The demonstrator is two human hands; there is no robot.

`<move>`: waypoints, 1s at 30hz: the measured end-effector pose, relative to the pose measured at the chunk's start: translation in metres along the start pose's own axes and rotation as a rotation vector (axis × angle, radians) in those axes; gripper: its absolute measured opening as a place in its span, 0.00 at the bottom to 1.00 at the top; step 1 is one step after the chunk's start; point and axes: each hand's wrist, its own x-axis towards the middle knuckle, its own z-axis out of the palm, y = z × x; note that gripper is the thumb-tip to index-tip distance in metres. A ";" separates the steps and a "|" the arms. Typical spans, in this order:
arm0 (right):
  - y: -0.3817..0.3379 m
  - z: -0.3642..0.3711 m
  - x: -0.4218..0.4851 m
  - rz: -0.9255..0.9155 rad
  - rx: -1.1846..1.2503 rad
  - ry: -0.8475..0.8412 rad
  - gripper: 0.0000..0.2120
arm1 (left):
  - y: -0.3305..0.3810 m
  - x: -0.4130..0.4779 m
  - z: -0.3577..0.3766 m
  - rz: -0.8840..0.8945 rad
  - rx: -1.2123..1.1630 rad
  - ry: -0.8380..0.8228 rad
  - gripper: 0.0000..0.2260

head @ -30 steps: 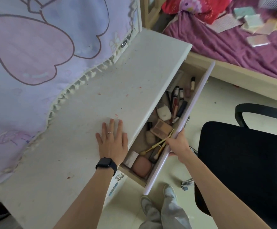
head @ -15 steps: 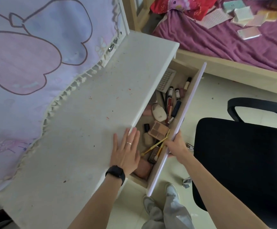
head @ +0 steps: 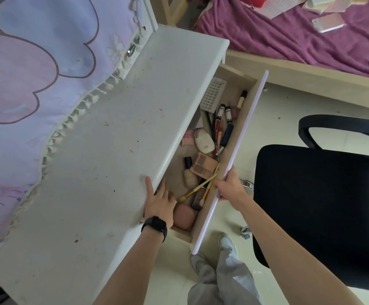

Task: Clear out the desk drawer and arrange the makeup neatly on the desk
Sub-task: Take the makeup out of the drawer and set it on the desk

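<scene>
Task is barely starting: drawer (head: 244,130), centre frame, is standing open, makeup (head: 203,167) lying inside, 0 items on the bench (head: 104,150). Right hand (head: 228,187) is gripping the drawer front; left hand (head: 160,201), fingers straight, is reaching inside, holding nothing.

White speckled worktop (head: 95,150), lilac-fronted drawer (head: 240,137), pink round compact (head: 184,216), black chair (head: 324,205) at right, purple bedspread (head: 289,34) upper right.

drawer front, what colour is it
Pale lilac; the head view shows the drawer front best.
</scene>
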 end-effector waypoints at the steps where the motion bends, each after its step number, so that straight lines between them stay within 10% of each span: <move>1: 0.001 0.000 0.001 0.000 -0.002 -0.001 0.32 | -0.001 -0.001 -0.001 0.000 0.006 -0.018 0.23; 24: 0.027 -0.020 0.014 -0.015 -0.038 0.056 0.16 | 0.012 0.017 0.014 -0.027 0.180 -0.086 0.24; 30: 0.026 -0.020 0.013 0.029 -0.011 0.024 0.24 | 0.013 0.017 0.012 -0.007 0.203 -0.105 0.23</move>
